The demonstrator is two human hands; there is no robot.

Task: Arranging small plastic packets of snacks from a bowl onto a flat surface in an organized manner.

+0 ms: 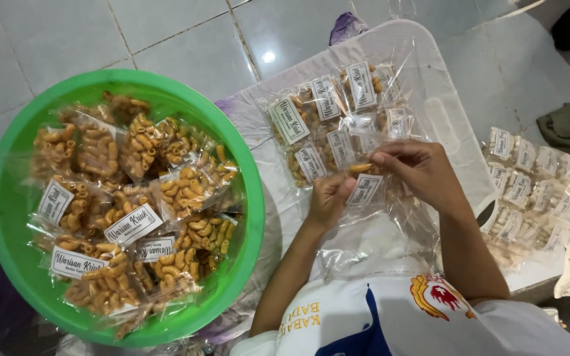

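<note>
Both hands — left (328, 198), right (420, 168) — pinch snack packet (364, 188) beside green basin (245, 158).

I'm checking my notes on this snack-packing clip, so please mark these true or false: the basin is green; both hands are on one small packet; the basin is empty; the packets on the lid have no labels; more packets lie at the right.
1. The basin is green. True.
2. The left hand and right hand both hold one small packet. True.
3. The basin is empty. False: it holds filled snack packets.
4. The packets on the clear lid are unlabelled. False: the stacked packets carry white labels.
5. More packets lie at the right. True: a pile of paler packets lies there.
</note>
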